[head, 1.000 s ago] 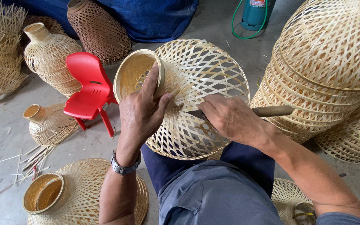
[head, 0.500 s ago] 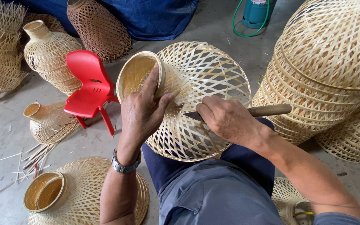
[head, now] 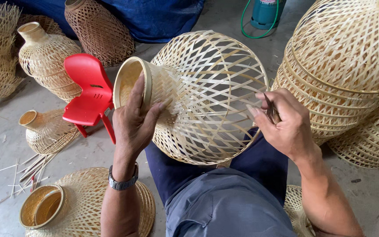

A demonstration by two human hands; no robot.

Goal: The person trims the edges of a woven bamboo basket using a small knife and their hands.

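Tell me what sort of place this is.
Probably a bamboo-weaving workshop floor: a half-woven bamboo shade on the person's lap, stacked finished shades on the concrete, and loose bamboo strips nearby.

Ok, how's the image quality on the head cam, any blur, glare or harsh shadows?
Head view: soft, even daylight with faint shadows; no glare; the woven bamboo shade is sharp, as are the left hand and right hand; slight wide-angle stretch at the stacked shades.

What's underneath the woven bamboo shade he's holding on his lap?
Under the woven bamboo shade the person's dark blue trousers show, partly through the open lattice. The floor directly beneath is covered by shade and legs, so nothing there can be seen.
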